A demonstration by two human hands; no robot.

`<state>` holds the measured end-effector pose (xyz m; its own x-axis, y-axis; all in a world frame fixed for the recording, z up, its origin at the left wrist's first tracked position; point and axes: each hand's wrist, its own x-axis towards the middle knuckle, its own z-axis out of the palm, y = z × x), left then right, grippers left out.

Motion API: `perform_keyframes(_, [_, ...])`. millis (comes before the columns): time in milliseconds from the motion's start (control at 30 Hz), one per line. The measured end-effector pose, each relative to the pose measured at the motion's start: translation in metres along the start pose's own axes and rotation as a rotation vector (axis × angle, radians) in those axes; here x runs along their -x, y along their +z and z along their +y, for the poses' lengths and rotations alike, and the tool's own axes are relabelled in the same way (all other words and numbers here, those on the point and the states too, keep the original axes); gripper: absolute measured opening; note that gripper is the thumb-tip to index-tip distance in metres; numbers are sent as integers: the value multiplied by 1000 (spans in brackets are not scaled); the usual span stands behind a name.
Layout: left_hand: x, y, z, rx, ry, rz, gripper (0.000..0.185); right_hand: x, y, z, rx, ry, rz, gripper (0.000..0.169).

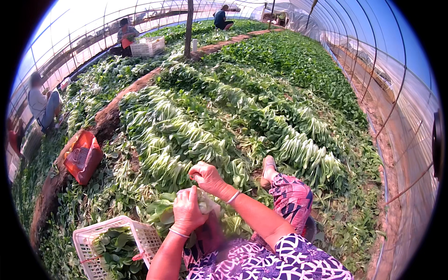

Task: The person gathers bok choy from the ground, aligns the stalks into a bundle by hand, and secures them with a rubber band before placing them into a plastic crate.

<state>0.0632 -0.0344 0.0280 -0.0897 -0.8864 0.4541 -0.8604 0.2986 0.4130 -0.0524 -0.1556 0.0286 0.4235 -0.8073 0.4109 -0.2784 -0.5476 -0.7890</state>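
Note:
Low at the centre, my left hand [189, 209] is closed on a bunch of leafy greens [162, 210], whose leaves stick out to the left and whose pale stems lie to the right. Just above and to the right, my right hand [207, 176] pinches a small red tie [191, 177] between thumb and fingers, apart from the bunch. Cut greens lie in long rows [182, 133] on the ground ahead, pale stems upward. At my lower left stands a white plastic crate [120, 222] partly filled with greens [120, 250].
A red bag [84, 157] lies on a bare soil ridge [108, 115] at left. A wooden post [189, 31] stands ahead. Co-workers sit or crouch at left [43, 101], by another white crate [148, 46], and far ahead [222, 19]. The greenhouse's plastic wall [402, 115] runs along the right.

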Motion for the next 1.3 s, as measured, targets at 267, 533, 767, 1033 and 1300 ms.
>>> perform_keyframes(267, [5, 3, -12, 14, 11, -18, 86, -3, 9, 6, 67, -130, -188, 11])
perform_keyframes(533, [5, -2, -12, 1, 48, -4, 91, 10, 1, 4, 33, -60, -179, 11])
perform_keyframes(767, [7, -7, -13, 14, 37, 28, 85, 9, 6, -9, -27, -83, -175, 12])
perform_keyframes(1033, [9, -5, -11, -40, 92, 59, 63, 20, 12, -28, -206, 176, -117, 18])
perform_keyframes(1300, [15, 10, -21, -112, 44, -10, 45, 57, 14, -83, -19, 12, -80, 18])
